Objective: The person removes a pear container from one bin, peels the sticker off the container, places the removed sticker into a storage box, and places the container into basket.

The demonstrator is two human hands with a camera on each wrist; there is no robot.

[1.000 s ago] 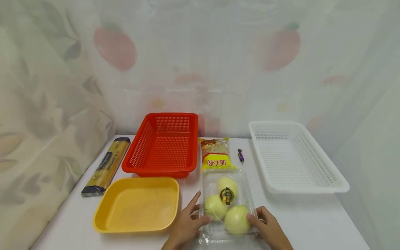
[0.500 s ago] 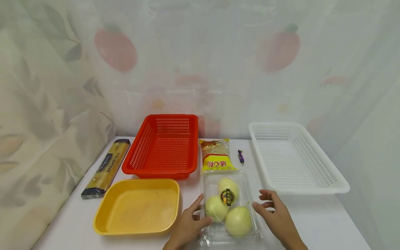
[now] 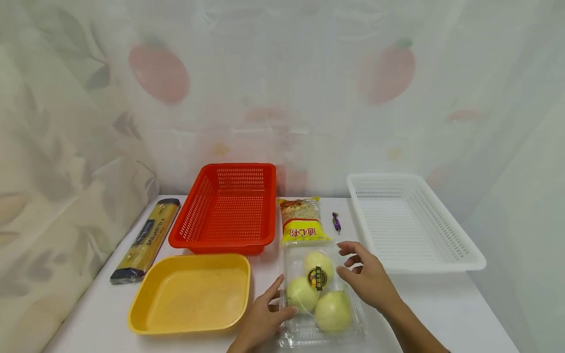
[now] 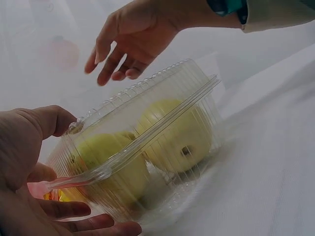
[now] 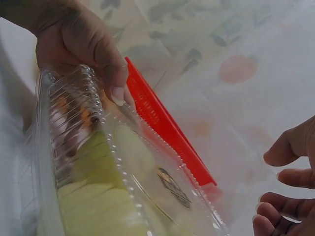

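The white table [image 3: 446, 309] stands in a corner; a pale curtain [image 3: 282, 88] with printed fruit and leaves hangs behind it and at both sides. Near the front edge lies a clear plastic box [image 3: 322, 294] with three yellow-green fruits inside; the left hand [image 3: 260, 321] holds its left side, thumb on the lid, fingers curled under. The right hand [image 3: 368, 279] hovers over the box, fingers relaxed, gripping nothing. Behind stand a yellow tray [image 3: 190, 294], a red basket [image 3: 227, 206], a white basket [image 3: 410, 220].
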